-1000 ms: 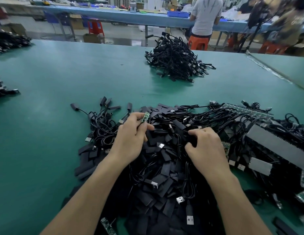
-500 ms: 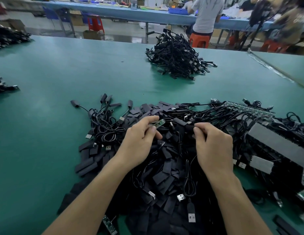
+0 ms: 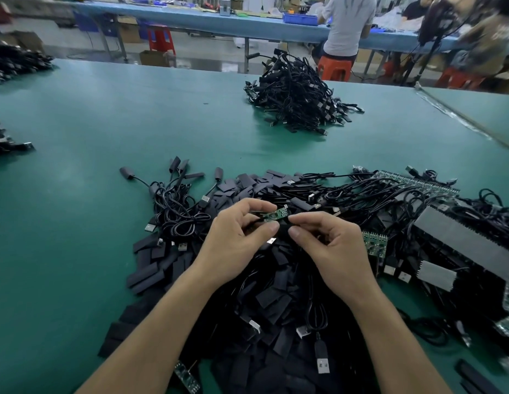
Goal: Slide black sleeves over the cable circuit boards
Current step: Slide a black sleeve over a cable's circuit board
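Note:
My left hand (image 3: 236,240) pinches a small green circuit board (image 3: 276,214) on a black cable, between thumb and fingers, just above the heap. My right hand (image 3: 330,245) pinches a black sleeve (image 3: 284,226) beside the board's right end; the sleeve is largely hidden between my fingers. Whether the sleeve touches the board I cannot tell. Both hands hover over a big heap of loose black sleeves and cables (image 3: 276,294) on the green table (image 3: 77,223).
Sleeved cables lie at the heap's left (image 3: 176,206). A pile of black cables (image 3: 296,98) sits farther back. Bare boards and grey strips (image 3: 457,240) crowd the right. More cable piles lie at the far left (image 3: 9,143). People work at a blue bench behind.
My hands rose off the heap and came together. The left hand turned the green board level, and the right hand brought a black sleeve up to its end.

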`<state>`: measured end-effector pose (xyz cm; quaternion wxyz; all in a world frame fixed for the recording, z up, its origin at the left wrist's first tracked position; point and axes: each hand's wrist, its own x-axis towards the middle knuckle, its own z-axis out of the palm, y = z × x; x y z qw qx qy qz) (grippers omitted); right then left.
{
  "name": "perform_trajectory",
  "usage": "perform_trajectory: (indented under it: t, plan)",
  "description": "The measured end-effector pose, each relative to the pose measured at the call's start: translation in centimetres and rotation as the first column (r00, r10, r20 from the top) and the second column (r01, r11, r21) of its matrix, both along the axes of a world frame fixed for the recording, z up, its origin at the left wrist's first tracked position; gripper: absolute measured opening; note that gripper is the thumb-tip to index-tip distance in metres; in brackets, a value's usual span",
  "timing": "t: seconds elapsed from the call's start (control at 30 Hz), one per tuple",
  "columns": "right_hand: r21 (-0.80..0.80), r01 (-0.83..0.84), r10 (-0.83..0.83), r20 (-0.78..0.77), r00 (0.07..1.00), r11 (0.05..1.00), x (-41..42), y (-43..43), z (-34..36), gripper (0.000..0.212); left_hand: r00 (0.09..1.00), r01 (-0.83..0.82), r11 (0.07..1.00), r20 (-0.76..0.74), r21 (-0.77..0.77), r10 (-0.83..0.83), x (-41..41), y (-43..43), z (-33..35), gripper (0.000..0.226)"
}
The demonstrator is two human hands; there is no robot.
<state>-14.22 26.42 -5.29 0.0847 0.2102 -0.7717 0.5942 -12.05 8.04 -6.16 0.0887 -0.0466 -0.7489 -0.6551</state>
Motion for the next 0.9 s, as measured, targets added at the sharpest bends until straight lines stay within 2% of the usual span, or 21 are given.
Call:
perform_trajectory:
  t: [0.13, 0.23, 0.33, 0.57, 0.73, 0.9]
  plan:
    - [0.062, -0.031, 0.030, 0.015, 0.999, 0.998, 0.22, -0.19, -0.08, 0.030, 1.000, 0.012, 1.000, -0.001, 0.020, -0.012, 0.09, 0.04, 0.05, 0.022]
    - [0.212, 0.028, -0.014, -0.066, 0.998, 0.977, 0.33, -0.39, -0.17, 0.033, 1.000, 0.016, 1.000, 0.006, 0.008, -0.016, 0.10, 0.19, 0.00, 0.022]
    - [0.259, 0.073, -0.033, -0.156, 0.987, 0.963, 0.31, -0.47, -0.13, 0.030, 1.000, 0.010, 1.000, 0.017, 0.010, -0.010, 0.06, 0.23, -0.06, 0.019]
    - [0.141, 0.091, -0.081, -0.074, 0.994, 0.986, 0.18, -0.38, -0.23, 0.026, 0.999, -0.038, 0.999, 0.015, -0.004, 0.038, 0.09, -0.08, 0.11, 0.016]
    - [0.037, 0.106, -0.106, -0.001, 0.994, 0.994, 0.35, -0.16, 0.11, 0.023, 0.998, -0.049, 0.998, 0.044, 0.051, 0.046, 0.24, -0.29, 0.32, 0.018]
    - [0.000, 0.116, -0.116, 0.029, 0.993, 0.993, 0.23, -0.18, 0.04, 0.018, 0.998, -0.026, 0.998, 0.056, 0.062, 0.022, 0.50, -0.40, 0.54, 0.022]
